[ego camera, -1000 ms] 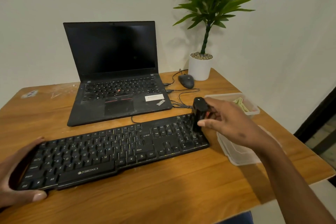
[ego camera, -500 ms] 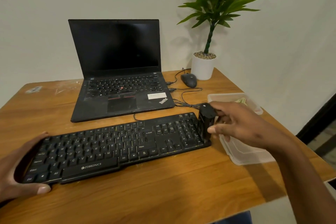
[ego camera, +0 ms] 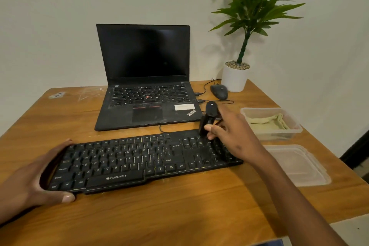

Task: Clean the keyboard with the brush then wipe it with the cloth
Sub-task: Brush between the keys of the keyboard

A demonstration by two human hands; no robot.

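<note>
- Fingers of left hand (ego camera: pixel 34 177) curled round the left end of the keyboard (ego camera: pixel 139 160): thumb along the near edge, fingers over the far edge, holding it against the table (ego camera: pixel 179 211).
- Keyboard: black, ZEBRONICS on the front lip, lies across the near middle of the table, angled slightly, right end farther away.
- Laptop (ego camera: pixel 147 86): open, screen dark, just beyond the keyboard; cable runs between them.
- Right hand (ego camera: pixel 233 136) over the keyboard's right end, fingers pinching a black brush (ego camera: pixel 207 120). Brush stands roughly upright, lower end on the far right keys near the nav block. Bristles hard to make out.
- Mouse (ego camera: pixel 219 91) far right of laptop, beside a white plant pot (ego camera: pixel 234 78) at the far table edge.
- Clear container (ego camera: pixel 291 132) right of the keyboard, with the green cloth (ego camera: pixel 269 122) lying folded inside it.
- Container lid (ego camera: pixel 297 166) flat on the table, near side of the container.
</note>
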